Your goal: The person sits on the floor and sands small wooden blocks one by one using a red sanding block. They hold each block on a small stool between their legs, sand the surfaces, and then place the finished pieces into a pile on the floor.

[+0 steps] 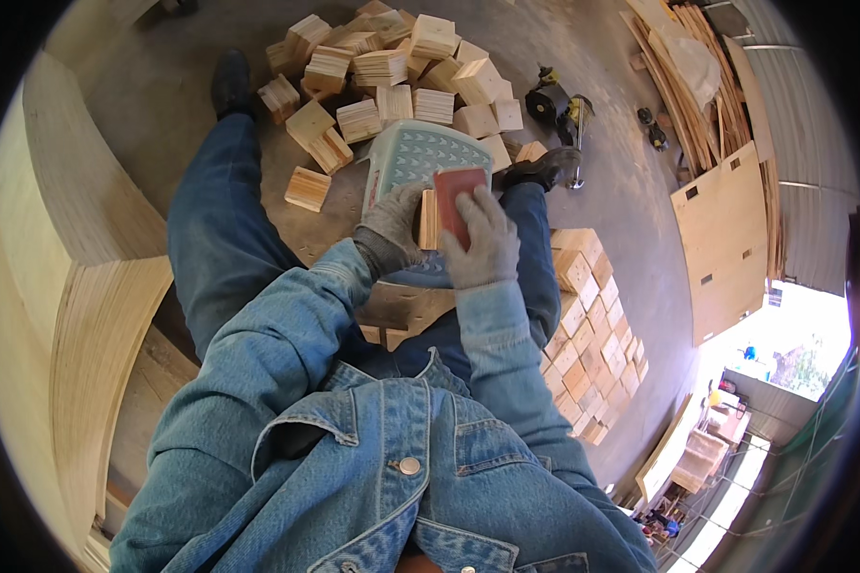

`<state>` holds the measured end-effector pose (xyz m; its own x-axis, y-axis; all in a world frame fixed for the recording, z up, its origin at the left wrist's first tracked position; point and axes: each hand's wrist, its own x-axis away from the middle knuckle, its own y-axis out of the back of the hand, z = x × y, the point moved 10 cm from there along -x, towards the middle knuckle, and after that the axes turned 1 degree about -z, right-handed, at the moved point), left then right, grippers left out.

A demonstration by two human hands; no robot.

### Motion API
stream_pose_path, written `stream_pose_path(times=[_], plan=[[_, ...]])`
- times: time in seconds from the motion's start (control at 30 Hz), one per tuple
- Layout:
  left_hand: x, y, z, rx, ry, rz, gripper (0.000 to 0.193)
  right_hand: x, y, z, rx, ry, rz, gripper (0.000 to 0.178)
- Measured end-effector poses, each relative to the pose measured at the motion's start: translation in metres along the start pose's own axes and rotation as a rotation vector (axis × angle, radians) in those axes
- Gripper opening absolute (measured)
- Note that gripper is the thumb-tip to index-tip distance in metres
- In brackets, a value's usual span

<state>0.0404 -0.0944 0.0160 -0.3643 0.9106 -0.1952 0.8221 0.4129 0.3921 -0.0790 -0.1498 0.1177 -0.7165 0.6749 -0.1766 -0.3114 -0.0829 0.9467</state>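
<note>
In grey work gloves, both of my hands are above a pale green plastic stool (420, 153) between my legs. My left hand (390, 227) is closed around a small plywood block (429, 222), its layered edge showing. Against this block's right side, my right hand (485, 244) grips a flat reddish-brown sanding block (457, 196), fingers spread over its face. The glove and the sanding block hide part of the plywood.
Beyond the stool lies a loose heap of plywood blocks (380, 69). Neat rows of blocks (592, 344) stand at my right. A yellow-and-black power tool (549, 100) rests near my right shoe. Large plywood sheets (115, 229) rise on the left; a panel (721, 244) leans at right.
</note>
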Motion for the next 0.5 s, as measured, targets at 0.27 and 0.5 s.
stream_pose_path(times=[0.27, 0.5], plan=[[0.007, -0.001, -0.001, -0.02, 0.076, 0.068, 0.099, 0.084, 0.021, 0.015, -0.079, 0.123, -0.021, 0.064], [0.008, -0.003, 0.001, -0.05, 0.063, 0.047, 0.105, 0.029, 0.021, -0.007, -0.081, 0.084, -0.083, 0.058]])
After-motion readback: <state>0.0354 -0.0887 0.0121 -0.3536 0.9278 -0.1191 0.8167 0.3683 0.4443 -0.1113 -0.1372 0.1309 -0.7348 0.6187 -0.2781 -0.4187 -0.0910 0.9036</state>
